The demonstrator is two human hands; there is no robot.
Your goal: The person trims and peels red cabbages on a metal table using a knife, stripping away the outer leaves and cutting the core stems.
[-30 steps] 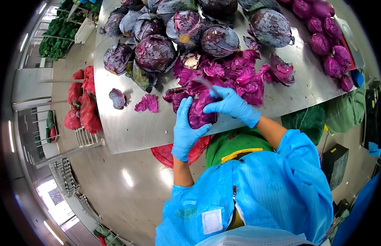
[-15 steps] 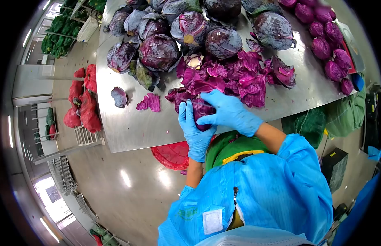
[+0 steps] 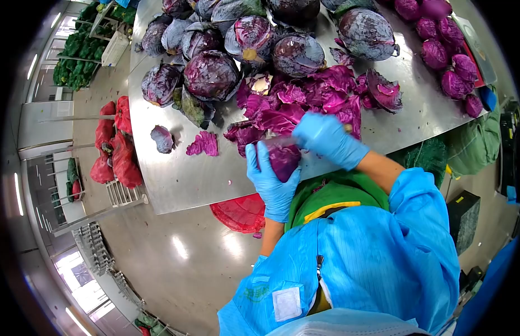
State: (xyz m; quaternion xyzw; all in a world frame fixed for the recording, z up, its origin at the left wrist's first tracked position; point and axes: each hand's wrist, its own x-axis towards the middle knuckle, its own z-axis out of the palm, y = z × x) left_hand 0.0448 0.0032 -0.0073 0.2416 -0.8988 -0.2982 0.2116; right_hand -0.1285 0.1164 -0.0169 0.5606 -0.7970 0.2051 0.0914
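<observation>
A purple cabbage (image 3: pixel 283 159) rests at the near edge of the metal table, with my gloved left hand (image 3: pixel 273 182) wrapped round its left and lower side. My gloved right hand (image 3: pixel 329 140) is closed on a knife, just right of and above the cabbage. The knife's blade (image 3: pixel 282 142), smeared by motion, reaches left over the cabbage's top. Behind my hands lies a heap of loose purple leaves (image 3: pixel 321 92). Dark untrimmed cabbages (image 3: pixel 212 75) stand at the back, and a small leaf piece (image 3: pixel 203 144) lies to the left.
Bright purple cabbages (image 3: pixel 434 54) are grouped at the right of the metal table (image 3: pixel 187 179). Red net bags (image 3: pixel 121 151) stand on the left beyond the table. Below its front edge are a red net (image 3: pixel 241 213) and green sacks (image 3: pixel 472 143). A black box (image 3: pixel 463 219) sits on the floor.
My right hand has moved off the cabbage, up and to the right, with the knife. My left hand still holds the cabbage, which has turned. A purple scrap has appeared near the red net.
</observation>
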